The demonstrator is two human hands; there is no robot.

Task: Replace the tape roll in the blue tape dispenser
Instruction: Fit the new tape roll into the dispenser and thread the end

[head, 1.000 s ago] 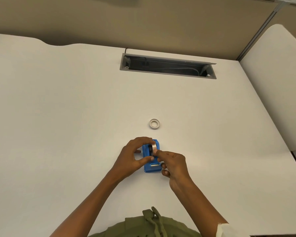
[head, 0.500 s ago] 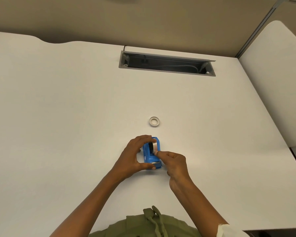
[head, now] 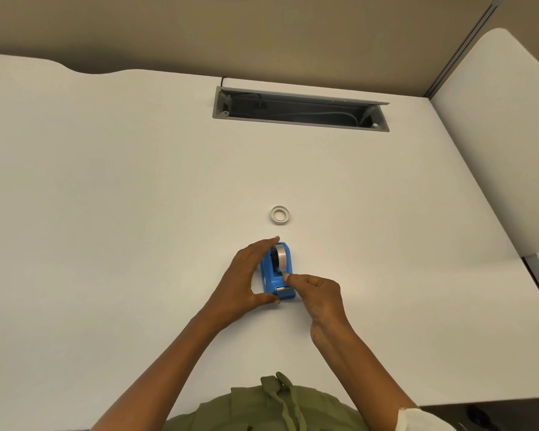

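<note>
The blue tape dispenser (head: pixel 277 276) stands on the white desk (head: pixel 106 213) near me, with a tape roll (head: pixel 280 256) seated in its cradle. My left hand (head: pixel 243 279) wraps the dispenser's left side, fingers at its far end and thumb at its near end. My right hand (head: pixel 316 290) sits at the dispenser's right side, thumb and forefinger pinched together at the top near the cutter; whether a tape end is between them cannot be told. A small white tape ring (head: pixel 280 215) lies flat on the desk a little beyond the dispenser.
An open cable tray (head: pixel 299 112) is set into the desk at the back. A beige partition wall runs behind the desk. A second white desk surface (head: pixel 495 135) adjoins on the right.
The tape roll has settled into the dispenser's cradle. My right hand's pinch moved from the roll toward the cutter end. My left thumb slid to the dispenser's near end.
</note>
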